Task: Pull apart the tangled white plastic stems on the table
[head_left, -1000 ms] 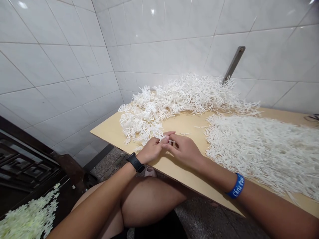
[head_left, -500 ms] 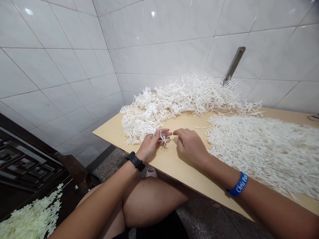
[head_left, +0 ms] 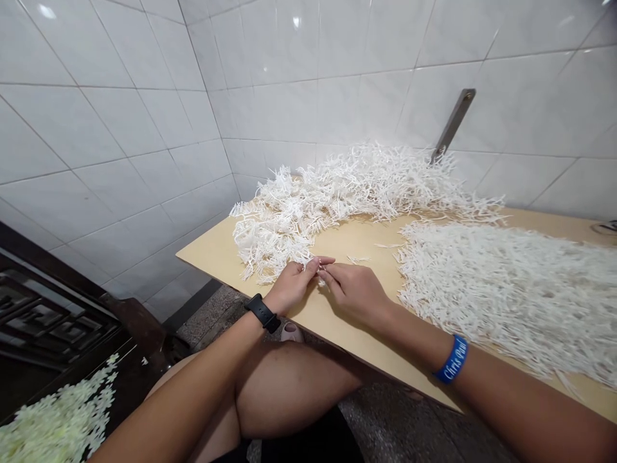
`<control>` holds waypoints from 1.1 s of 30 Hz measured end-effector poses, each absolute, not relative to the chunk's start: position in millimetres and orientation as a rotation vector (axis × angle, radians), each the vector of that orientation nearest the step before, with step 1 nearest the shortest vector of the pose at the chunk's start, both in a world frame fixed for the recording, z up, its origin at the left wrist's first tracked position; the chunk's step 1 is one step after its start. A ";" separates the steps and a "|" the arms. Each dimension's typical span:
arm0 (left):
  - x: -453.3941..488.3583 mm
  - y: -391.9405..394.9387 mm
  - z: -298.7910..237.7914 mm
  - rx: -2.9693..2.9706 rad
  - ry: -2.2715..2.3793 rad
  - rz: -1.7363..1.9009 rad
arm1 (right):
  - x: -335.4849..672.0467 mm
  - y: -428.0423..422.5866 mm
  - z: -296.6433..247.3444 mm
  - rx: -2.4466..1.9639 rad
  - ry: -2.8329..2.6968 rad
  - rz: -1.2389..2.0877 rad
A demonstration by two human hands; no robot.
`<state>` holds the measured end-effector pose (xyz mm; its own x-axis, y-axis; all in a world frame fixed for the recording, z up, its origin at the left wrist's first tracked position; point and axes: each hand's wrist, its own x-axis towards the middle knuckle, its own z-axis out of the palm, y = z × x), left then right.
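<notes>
My left hand (head_left: 295, 283), with a black watch band on its wrist, is closed around a white branched plastic sprig, mostly hidden between the fingers. Against its fingertips, my right hand (head_left: 357, 287) pinches the small white tips of that same sprig. Both hands are just above the tabletop, near its front edge. Right behind my left hand lies a tangled heap of white branched sprigs (head_left: 376, 183). A small loose white sprig (head_left: 359, 260) rests on the board beyond my right hand.
A wide, flat layer of white sprigs (head_left: 501, 289) covers the right of the wooden tabletop (head_left: 212, 251). A metal bracket (head_left: 453, 125) is fixed to the tiled wall (head_left: 361, 109). Pale yellow-green small flower pieces (head_left: 62, 418) lie on a dark surface at lower left.
My right hand has moved left to meet my left hand and now pinches the sprig. A loose white sprig now shows on the board beyond my right hand.
</notes>
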<state>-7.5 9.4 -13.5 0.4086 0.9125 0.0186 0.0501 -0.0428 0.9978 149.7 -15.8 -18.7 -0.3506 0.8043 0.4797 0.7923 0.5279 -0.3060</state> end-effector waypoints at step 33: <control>-4.6 18.9 -22.7 1.218 0.921 1.138 | 150.4 -20.5 -18.9 -0.996 -2.319 -0.180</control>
<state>-4.6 18.9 -22.7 0.2151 0.9753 0.0508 -0.1537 -0.0176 0.9880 150.4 -20.5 -18.9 -0.5369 0.6153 0.5772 0.6972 0.7088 -0.1073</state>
